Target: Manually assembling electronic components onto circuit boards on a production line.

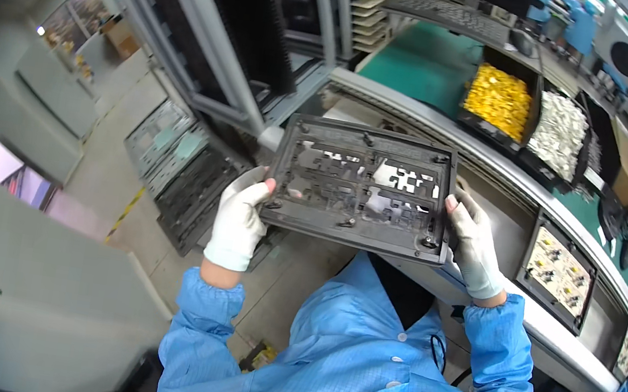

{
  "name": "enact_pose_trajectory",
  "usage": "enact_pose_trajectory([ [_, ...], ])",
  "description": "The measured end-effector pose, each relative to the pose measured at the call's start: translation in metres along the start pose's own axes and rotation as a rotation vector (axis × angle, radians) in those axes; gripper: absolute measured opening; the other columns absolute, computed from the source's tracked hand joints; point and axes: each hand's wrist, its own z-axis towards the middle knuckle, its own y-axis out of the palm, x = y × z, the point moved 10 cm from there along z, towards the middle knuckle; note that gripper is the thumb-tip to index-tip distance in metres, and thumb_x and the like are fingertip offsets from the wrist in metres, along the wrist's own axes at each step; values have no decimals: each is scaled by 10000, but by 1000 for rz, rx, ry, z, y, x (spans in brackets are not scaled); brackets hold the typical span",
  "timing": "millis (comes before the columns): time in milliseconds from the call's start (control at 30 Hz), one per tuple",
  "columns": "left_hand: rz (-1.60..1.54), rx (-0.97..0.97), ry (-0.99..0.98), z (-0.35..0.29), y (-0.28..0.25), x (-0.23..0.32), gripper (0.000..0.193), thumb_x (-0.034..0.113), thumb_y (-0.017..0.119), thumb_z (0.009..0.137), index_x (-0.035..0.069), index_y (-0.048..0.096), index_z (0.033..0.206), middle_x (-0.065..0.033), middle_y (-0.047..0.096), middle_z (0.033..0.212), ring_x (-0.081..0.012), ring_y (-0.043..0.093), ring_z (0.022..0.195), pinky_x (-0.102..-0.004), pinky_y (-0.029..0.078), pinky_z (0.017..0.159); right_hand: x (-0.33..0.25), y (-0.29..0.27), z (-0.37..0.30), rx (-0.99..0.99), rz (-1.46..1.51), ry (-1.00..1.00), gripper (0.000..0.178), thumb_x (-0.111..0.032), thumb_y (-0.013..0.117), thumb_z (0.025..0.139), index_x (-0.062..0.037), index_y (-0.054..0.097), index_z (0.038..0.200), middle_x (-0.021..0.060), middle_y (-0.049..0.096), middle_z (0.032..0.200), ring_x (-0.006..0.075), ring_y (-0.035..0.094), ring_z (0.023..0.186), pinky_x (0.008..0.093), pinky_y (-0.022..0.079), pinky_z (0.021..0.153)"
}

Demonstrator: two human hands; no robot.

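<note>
Between my two hands is a flat black fixture frame [352,238], rectangular, with cut-out openings and small dark knobs along its rim. Light shows through several of the openings. My left hand [241,213], in a white glove with bare fingertips, grips its left edge, thumb on top. The right edge is held by my right hand [474,240], gloved the same way, with the thumb on top. The fingers beneath the frame are hidden. It is held in the air in front of my body, partly over the conveyor rail.
A conveyor line [554,329] runs along the right, carrying a black frame with a populated board [560,269]. Beyond it, bins of yellow parts [499,100] and silver parts [559,134] stand on a green bench [423,62]. Dark frames [198,207] are stacked at left beside a metal rack [209,26].
</note>
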Motion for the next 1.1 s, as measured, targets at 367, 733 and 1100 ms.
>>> enact_pose_trajectory([
  [367, 949, -329, 125, 144, 106, -103, 335, 110, 624, 869, -65, 565, 1149, -34, 609, 824, -63, 503, 620, -230, 413, 530, 49, -144, 17, 202, -61, 116, 329, -131, 582, 930, 66, 538, 1190, 71, 635, 1029, 115, 621, 865, 252, 530, 772],
  [733, 1109, -263, 293, 165, 97, -133, 293, 41, 605, 848, -50, 569, 1124, -48, 597, 780, -82, 497, 605, -254, 412, 531, 65, -155, 17, 267, -49, 144, 362, -63, 591, 922, 99, 515, 1237, 108, 649, 1056, 132, 621, 906, 257, 512, 833],
  [1100, 1410, -264, 359, 157, 71, -85, 404, 288, 603, 882, -12, 565, 1148, -278, 630, 1026, -384, 606, 949, -454, 464, 836, 68, -165, 39, 294, -146, 20, 510, -107, 596, 858, 39, 430, 1318, 215, 590, 1215, 300, 639, 1052, 334, 557, 824],
])
